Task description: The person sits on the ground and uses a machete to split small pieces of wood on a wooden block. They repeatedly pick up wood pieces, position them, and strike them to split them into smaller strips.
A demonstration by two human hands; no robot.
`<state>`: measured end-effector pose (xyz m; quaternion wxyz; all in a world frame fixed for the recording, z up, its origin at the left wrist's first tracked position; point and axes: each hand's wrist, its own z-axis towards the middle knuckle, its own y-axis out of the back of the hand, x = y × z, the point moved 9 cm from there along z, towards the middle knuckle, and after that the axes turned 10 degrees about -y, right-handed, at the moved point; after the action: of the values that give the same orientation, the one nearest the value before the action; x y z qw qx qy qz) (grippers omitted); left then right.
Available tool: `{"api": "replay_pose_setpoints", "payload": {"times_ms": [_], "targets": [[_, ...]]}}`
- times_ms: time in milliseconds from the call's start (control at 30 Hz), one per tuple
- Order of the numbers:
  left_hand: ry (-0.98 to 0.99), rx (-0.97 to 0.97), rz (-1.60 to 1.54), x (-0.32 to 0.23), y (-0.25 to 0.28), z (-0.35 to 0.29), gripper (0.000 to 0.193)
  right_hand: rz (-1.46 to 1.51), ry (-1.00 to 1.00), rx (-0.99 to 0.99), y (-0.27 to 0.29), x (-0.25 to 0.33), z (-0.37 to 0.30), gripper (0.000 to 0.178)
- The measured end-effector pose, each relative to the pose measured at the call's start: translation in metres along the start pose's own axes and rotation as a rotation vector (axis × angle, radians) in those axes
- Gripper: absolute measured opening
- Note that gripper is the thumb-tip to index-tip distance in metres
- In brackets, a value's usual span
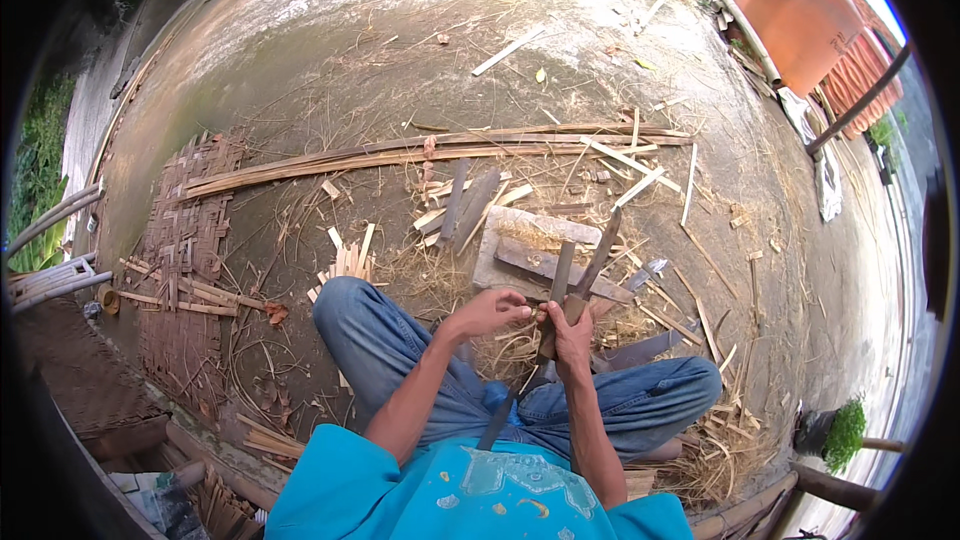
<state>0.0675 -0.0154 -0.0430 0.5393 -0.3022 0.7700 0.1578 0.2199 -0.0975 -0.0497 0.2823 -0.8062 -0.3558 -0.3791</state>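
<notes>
My right hand [572,338] is closed in front of my lap around a long-handled knife. Its dark blade [602,252] points away from me, and a long dark handle [498,420] runs back toward my shirt. Beside the blade a flat brownish strip [563,272], apparently bamboo, stands up from the same grip. My left hand [490,313] is just left of it, thumb and fingertips pinched together close to the right hand; what they hold is too small to make out. Beyond both hands lies a pale stone block [495,245] with a dark wooden piece [560,268] across it.
Long split bamboo strips [400,157] lie across the ground ahead. A bundle of short pale sticks [345,262] rests by my left knee. A woven mat [185,240] is at the left, shavings [715,460] heap at the right. An orange container [795,10] stands far right.
</notes>
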Motion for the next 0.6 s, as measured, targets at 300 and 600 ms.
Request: {"api": "replay_pose_setpoints", "payload": {"times_ms": [300, 600], "targets": [[-0.162, -0.220, -0.215, -0.056, 0.038, 0.004, 0.039, -0.479, 0.106, 0.105, -0.024, -0.021, -0.020, 0.034], [-0.469, -0.786, 0.141, -0.095, 0.134, -0.030, 0.030, -0.701, -0.035, -0.031, 0.031, -0.063, 0.017, 0.038]]}}
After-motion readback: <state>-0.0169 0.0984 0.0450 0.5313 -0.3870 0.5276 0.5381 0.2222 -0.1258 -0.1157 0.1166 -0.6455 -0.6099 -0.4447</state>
